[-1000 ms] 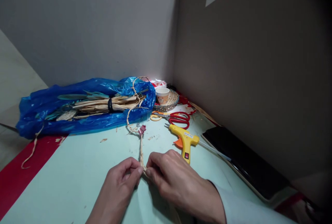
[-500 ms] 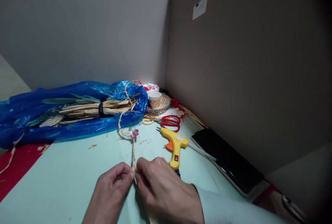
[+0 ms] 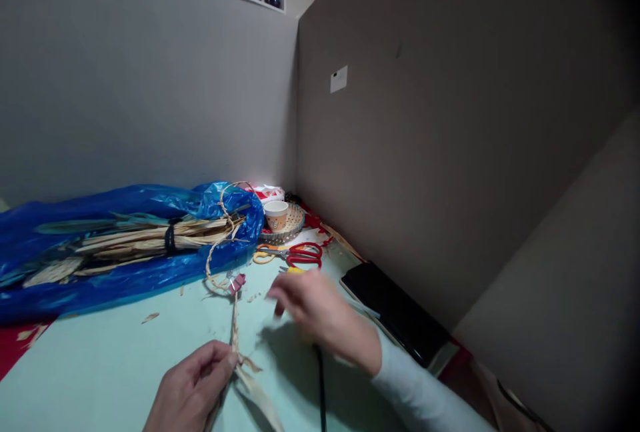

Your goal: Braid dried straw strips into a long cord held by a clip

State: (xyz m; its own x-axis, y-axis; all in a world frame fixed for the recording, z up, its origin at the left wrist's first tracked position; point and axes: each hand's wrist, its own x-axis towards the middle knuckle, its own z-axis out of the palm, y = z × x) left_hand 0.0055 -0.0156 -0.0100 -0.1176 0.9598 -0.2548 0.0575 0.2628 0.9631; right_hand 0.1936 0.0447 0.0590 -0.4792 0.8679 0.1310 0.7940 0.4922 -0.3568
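Note:
My left hand (image 3: 193,385) pinches a braided cord of dried husk strips (image 3: 235,325) between thumb and forefinger. Loose pale strips (image 3: 255,392) fan out below the pinch. Farther up, a dark red clip (image 3: 237,283) sits on the cord, which loops on toward the blue bag. My right hand (image 3: 323,315) is raised away from the cord, above the yellow glue gun (image 3: 296,271), and covers most of it. Its fingers are smeared by motion, so whether they hold anything is unclear.
A blue plastic bag (image 3: 135,295) holding a tied bundle of dried strips (image 3: 140,240) lies at the left. Red-handled scissors (image 3: 305,255), a paper cup (image 3: 276,217) and a woven basket (image 3: 296,222) stand farther back. A black flat case (image 3: 395,312) lies along the right wall.
My right hand has let go of the cord and moved up and right over the glue gun. My left hand keeps its pinch on the cord. The view has tilted up and turned right.

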